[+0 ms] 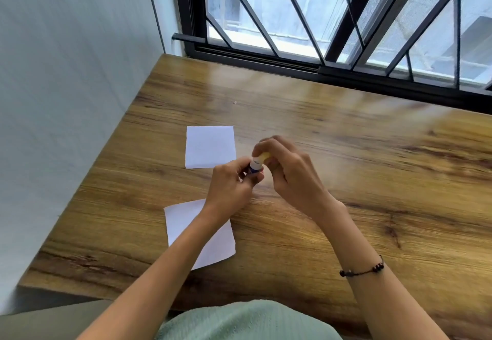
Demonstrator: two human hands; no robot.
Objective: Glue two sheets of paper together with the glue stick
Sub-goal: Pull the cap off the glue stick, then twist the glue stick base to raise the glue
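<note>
Glue stick [256,166]: held above the wooden table [346,180], between the two sheets and slightly to their right. The left hand [231,183] pinches the blue-and-white barrel between thumb and fingers. The right hand [288,172] closes its fingertips around the yellowish upper end, which appears to be the cap; motion blur prevents confirming whether it is seated, loosened, or already coming off.

Paper positions: the far sheet [210,146] lies flat on the table just beyond the hands. The near sheet [186,222] lies closer to the person, rotated slightly, with the left forearm crossing above it. The two sheets are well apart and no glue is visible on either.

Judged stage: opening the stick. Application and joining remain to be done.

Hazards from this point:
- Left forearm passes over the near sheet. A low sweep may drag or crease it.
- A hard pull on the cap may jerk the hands apart and knock the far sheet out of position.
- Extending too much glue risks smearing or breaking the stick against the paper.
- The sheets are light and unrestrained; applying glue without holding a sheet down may slide or wrinkle it.
</note>
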